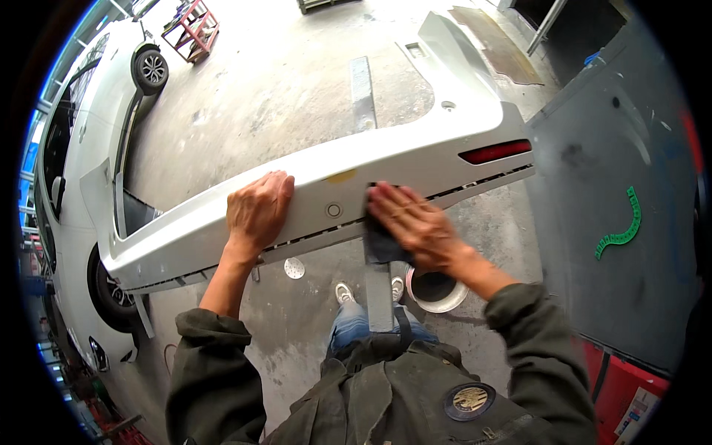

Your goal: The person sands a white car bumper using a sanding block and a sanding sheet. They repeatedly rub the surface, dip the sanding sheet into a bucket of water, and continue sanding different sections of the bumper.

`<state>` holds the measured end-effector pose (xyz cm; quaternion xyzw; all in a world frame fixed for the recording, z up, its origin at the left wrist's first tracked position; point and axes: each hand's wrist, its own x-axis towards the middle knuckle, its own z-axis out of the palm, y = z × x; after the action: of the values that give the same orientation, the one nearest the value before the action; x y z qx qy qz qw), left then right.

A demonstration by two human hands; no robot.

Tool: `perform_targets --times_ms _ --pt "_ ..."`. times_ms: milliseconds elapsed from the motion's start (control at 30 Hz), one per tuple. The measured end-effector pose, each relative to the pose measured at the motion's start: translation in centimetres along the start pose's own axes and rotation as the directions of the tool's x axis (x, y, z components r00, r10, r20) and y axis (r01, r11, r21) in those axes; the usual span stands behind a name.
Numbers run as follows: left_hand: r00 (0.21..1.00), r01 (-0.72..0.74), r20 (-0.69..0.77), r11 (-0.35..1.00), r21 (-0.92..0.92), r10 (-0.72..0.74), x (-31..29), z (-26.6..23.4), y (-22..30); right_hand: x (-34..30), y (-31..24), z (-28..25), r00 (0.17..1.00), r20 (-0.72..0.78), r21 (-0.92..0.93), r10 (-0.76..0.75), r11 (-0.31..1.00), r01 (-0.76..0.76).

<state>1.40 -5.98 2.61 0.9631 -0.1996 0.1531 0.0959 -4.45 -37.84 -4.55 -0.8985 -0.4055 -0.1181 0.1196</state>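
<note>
The fingers of the right hand (415, 226) lie extended and close together over a black pad (382, 248), which rests against the face of the white bumper (430, 163). The hand is blurred and its thumb hidden, so I cannot tell whether the pad is pinched or only pressed flat. Just left of those fingertips and slightly to the far side is a yellowish patch (342, 176) on the bumper, with a bare strip between. It sits between the two hands, and the right is the nearer.

The left hand (257, 210) lies left of the patch, holding nothing; its fingers are nearly straight, set together and laid on the bumper. Between the hands, on the near side of the patch, is a small ring mark (334, 211).

The bumper's long axis runs slantwise across the body, from near left to far right, so the patch and the right fingers lie roughly along it. A dark slotted seam follows its near edge; a red reflector (495, 152) is set toward the right end. Beneath, a grey bar (362, 89) crosses from near to far.

Farther out, a white car (96, 96) stands left, and a grey tabletop (564, 222) at right carries a curved green strip (627, 230).
</note>
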Motion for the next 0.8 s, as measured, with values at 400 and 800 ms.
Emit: perform_targets --times_ms 400,800 --pt "0.99 0.084 0.113 0.996 0.032 -0.087 0.0 -0.1 0.2 0.8 0.3 -2.5 0.987 0.054 -0.087 -0.153 0.984 0.157" --pt "0.999 0.033 0.005 0.999 -0.03 -0.033 0.2 0.9 -0.3 6.5 -2.6 -1.7 0.975 0.124 -0.089 -0.185 0.976 0.196"
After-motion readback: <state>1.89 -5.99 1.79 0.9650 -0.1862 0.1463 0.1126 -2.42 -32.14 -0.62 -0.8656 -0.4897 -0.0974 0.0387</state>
